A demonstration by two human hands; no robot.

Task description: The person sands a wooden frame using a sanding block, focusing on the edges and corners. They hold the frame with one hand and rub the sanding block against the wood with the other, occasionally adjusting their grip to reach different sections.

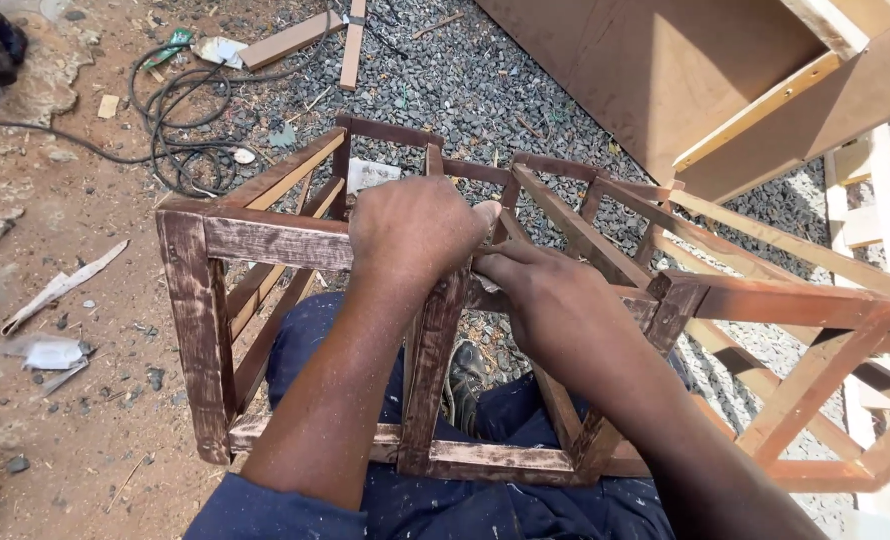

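A wooden frame (265, 238) of dark brown stained slats stands over my lap, built like an open crate with several bars. My left hand (415, 228) is closed over the top of a middle upright bar (430, 370). My right hand (543, 292) lies just to its right, fingers curled against the same joint and touching the left hand's fingertips. Whether something small is held between the fingers is hidden. My dark blue trousers (475, 505) show through the frame, and a dark shoe (468, 368) shows below.
A second, paler unstained wooden frame (815, 300) adjoins on the right. Large brown boards (665, 70) lean at the top right. Grey gravel (465, 90) lies behind, with black cables (180, 120), loose wood offcuts (290, 40) and scraps on the dirt at left.
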